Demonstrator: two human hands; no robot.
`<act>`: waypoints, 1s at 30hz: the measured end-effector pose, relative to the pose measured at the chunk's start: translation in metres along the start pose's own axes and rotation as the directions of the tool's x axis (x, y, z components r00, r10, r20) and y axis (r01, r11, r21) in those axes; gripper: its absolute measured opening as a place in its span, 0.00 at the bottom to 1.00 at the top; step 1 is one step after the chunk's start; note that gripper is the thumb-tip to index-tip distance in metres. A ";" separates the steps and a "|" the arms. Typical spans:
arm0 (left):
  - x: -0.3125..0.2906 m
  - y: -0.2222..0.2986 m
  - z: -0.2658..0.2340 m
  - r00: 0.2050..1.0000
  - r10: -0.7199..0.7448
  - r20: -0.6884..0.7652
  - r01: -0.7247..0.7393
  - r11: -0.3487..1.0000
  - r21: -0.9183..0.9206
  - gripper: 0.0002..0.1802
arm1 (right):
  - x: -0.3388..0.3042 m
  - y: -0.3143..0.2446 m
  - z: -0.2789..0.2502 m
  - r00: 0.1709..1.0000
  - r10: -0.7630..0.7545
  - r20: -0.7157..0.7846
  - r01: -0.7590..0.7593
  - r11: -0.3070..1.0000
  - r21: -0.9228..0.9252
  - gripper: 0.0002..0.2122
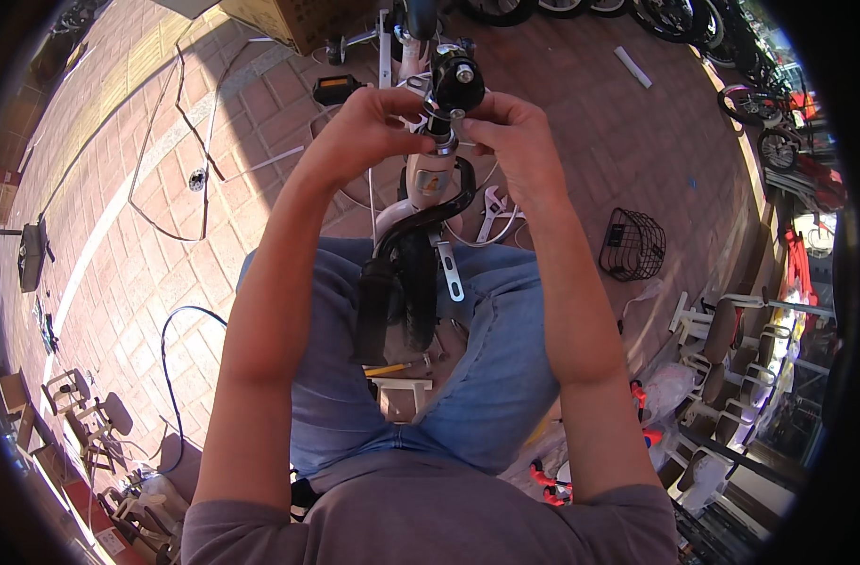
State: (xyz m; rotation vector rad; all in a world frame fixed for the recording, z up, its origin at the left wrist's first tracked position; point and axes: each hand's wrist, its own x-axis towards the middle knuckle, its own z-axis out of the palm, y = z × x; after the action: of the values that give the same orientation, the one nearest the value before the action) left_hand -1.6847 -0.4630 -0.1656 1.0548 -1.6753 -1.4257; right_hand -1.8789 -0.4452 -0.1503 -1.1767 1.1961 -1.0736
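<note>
A small bicycle with a pale head tube (pixel 432 198) stands between my knees, its front wheel (pixel 417 301) toward me. My left hand (pixel 378 132) and my right hand (pixel 515 137) are raised on either side of the steering column (pixel 438 124), above the head tube's metal collar. Both hands have fingers closed at the column; what they pinch is too small to make out. Just beyond the fingertips is a round black part (pixel 458 85) with a silver bolt. A curved black bar (pixel 428 218) hangs beside the wheel, ending in a thick dark grip (pixel 372 315).
Beside the bicycle lie an adjustable wrench (pixel 492 211) and a slotted metal strip (pixel 450 271). A pedal (pixel 337 89) shows at left, a black wire basket (pixel 632 245) at right. A cardboard box (pixel 303 21) stands ahead; seats and frames (pixel 731 363) crowd the right.
</note>
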 end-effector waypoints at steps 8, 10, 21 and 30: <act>0.000 -0.002 -0.009 0.996 -0.021 -0.083 0.017 0.999 -0.047 0.13 | 0.001 0.001 -0.002 0.999 0.037 0.011 -0.037 0.999 0.037 0.11; 0.001 -0.003 -0.008 0.996 -0.007 -0.094 -0.007 0.989 -0.149 0.12 | 0.001 -0.001 -0.001 0.999 0.048 0.007 -0.048 0.999 0.021 0.12; -0.001 0.001 -0.001 0.999 -0.029 -0.025 0.027 0.997 -0.069 0.12 | 0.005 0.006 -0.001 0.990 -0.094 0.105 0.110 0.982 -0.152 0.12; -0.002 0.004 0.001 0.994 -0.090 -0.065 0.087 0.995 -0.041 0.13 | 0.001 -0.001 -0.003 0.982 -0.105 0.155 0.125 0.984 -0.130 0.14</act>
State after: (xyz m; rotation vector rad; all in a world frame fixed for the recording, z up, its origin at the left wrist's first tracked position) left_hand -1.6855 -0.4604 -0.1621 1.1551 -1.5653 -1.4564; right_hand -1.8820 -0.4468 -0.1494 -1.4238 1.1116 -0.9817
